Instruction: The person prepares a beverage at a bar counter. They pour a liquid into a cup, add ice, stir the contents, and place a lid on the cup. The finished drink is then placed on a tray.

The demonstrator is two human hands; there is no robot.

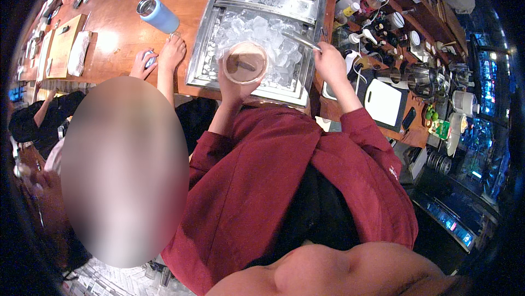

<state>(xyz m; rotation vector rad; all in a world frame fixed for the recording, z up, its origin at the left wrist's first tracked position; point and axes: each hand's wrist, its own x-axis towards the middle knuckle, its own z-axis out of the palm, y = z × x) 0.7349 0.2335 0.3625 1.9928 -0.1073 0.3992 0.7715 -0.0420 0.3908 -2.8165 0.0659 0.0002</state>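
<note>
My left hand (pixel 235 89) is wrapped around a cup (pixel 243 79) with a pale rim, held over the near part of the ice bin. Brown liquid with a darker patch shows inside it. Further right, my right hand (pixel 331 62) grips metal tongs (pixel 302 40) by one end. Their far end reaches left over the heap of ice cubes (pixel 260 29); whether a cube is between the tips I cannot tell. The steel ice bin (pixel 198 58) is set in the counter in front of me, its metal lid (pixel 268 3) covering the far part.
Left of the bin, another person's hands rest on the wooden counter (pixel 112 22) near a blue bottle (pixel 159 16). Cutting boards (pixel 64 47) lie further left. On my right are a white board (pixel 384 103), a phone (pixel 408 118), limes (pixel 431 113) and several bottles (pixel 350 9).
</note>
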